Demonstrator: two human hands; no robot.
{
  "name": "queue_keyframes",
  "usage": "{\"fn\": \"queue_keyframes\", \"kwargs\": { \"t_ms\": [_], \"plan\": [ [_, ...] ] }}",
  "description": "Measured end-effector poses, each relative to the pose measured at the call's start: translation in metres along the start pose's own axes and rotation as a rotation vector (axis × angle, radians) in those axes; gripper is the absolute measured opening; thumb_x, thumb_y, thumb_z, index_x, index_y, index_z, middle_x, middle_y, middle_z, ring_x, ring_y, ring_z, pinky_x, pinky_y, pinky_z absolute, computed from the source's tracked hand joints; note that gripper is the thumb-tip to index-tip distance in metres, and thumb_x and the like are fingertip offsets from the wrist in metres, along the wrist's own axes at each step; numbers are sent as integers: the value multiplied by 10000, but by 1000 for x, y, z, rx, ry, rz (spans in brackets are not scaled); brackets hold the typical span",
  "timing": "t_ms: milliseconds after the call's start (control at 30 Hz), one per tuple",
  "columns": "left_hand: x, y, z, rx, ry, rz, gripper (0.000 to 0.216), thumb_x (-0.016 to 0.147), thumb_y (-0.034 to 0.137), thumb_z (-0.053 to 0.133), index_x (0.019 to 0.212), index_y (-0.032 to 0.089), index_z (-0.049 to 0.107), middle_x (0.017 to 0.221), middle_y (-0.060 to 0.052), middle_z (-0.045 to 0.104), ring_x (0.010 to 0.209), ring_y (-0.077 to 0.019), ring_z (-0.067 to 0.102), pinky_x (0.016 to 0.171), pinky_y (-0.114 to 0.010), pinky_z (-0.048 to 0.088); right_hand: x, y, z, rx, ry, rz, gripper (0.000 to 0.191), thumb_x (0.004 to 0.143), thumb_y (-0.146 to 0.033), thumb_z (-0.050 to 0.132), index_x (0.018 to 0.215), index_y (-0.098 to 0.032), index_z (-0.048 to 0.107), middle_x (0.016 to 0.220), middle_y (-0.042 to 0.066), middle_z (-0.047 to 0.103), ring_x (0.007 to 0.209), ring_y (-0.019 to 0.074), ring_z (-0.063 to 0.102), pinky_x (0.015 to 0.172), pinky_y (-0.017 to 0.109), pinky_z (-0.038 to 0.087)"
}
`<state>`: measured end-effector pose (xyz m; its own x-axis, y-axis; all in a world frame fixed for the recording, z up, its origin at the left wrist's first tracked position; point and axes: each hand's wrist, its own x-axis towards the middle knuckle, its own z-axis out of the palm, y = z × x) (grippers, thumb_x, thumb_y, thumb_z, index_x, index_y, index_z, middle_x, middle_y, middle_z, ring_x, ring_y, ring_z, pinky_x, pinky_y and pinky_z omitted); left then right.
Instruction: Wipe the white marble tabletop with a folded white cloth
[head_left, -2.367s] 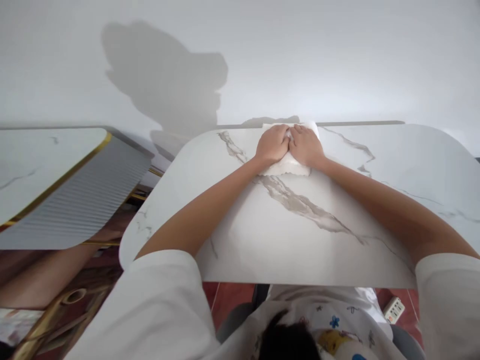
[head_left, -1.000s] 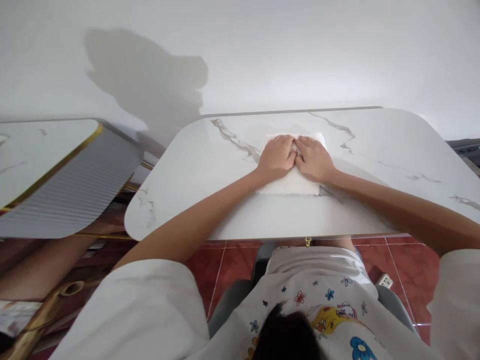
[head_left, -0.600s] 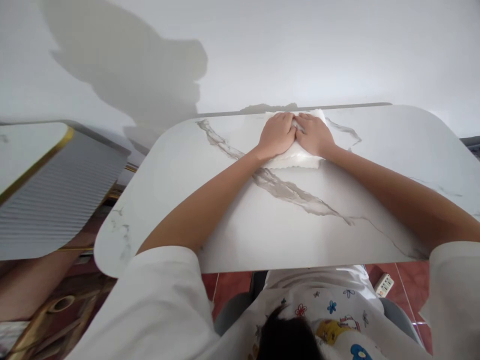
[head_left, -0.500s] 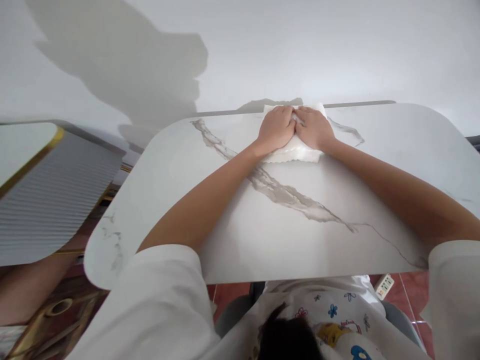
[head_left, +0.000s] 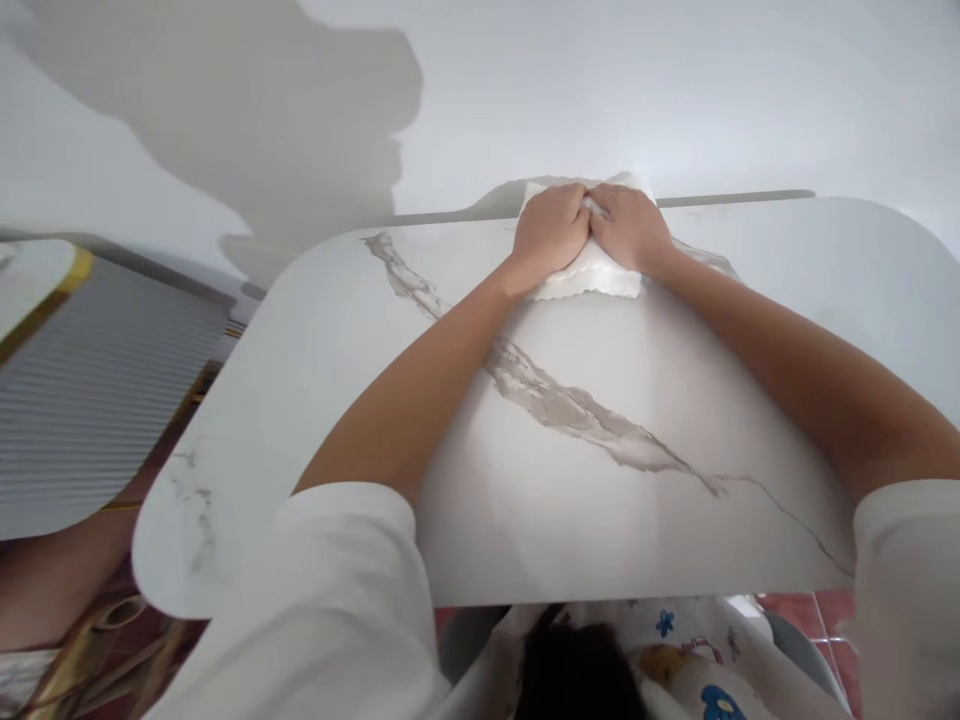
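Both my hands lie on a white cloth (head_left: 592, 283) with a wavy edge, at the far edge of the marble-patterned white table (head_left: 547, 510). My left hand (head_left: 551, 232) presses on its left half with the fingers curled in. Right beside it, my right hand (head_left: 630, 228) grips the other half, thumbs and fingertips nearly meeting in the middle. A bit of bunched cloth shows between them. The cloth's far corners stick out past the table edge, up against the wall. Much of the cloth is hidden under my palms.
A white wall (head_left: 712, 90) rises right behind the table. At left stands a ribbed cabinet (head_left: 112, 390) with a gold-edged top. Below it are another person's bare leg (head_left: 60, 580) and a wooden chair (head_left: 112, 640). Red floor tiles (head_left: 836, 650) show at the lower right.
My hands and the cloth have slid a little farther toward the wall, so the cloth now reaches beyond the table's far edge. The view has shifted slightly with my head.
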<state>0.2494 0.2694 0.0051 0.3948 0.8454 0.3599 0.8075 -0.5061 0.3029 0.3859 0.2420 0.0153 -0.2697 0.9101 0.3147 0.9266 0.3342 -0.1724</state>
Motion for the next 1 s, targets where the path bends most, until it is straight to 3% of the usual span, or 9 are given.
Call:
{"fn": "queue_keyframes", "kwargs": {
  "t_ms": [267,633,767,1000],
  "plan": [
    [-22,17,0,22,29,55,329,902,173,340,1098,214,600,1158,-113,658,1116,-292,571,995,-467,422,-23,-2,3,18,35,-50,449,959,-190,270,1293,-91,553,1340,174,588,1249,297,513,1071,466,355],
    [-117,63,-25,60,1,133,319,895,166,348,1112,168,582,1153,-137,650,1134,-276,569,1018,-448,426,-126,-48,-19,7,45,-42,490,920,-161,319,1348,-20,514,1425,199,523,1331,298,451,1109,445,324],
    [-150,76,-34,54,-17,153,356,901,188,346,1176,147,568,1237,-145,628,1205,-266,542,1068,-445,400,-160,-65,-31,6,22,-49,511,917,-164,321,1361,17,499,1435,209,511,1346,303,439,1128,438,318],
    [-204,104,-44,59,-31,100,445,918,239,320,1282,101,536,1387,-163,557,1325,-269,474,1156,-449,331,-214,-86,-43,49,15,-11,534,915,-186,309,1393,-36,492,1461,176,497,1379,291,427,1148,482,325]
  ]
}}
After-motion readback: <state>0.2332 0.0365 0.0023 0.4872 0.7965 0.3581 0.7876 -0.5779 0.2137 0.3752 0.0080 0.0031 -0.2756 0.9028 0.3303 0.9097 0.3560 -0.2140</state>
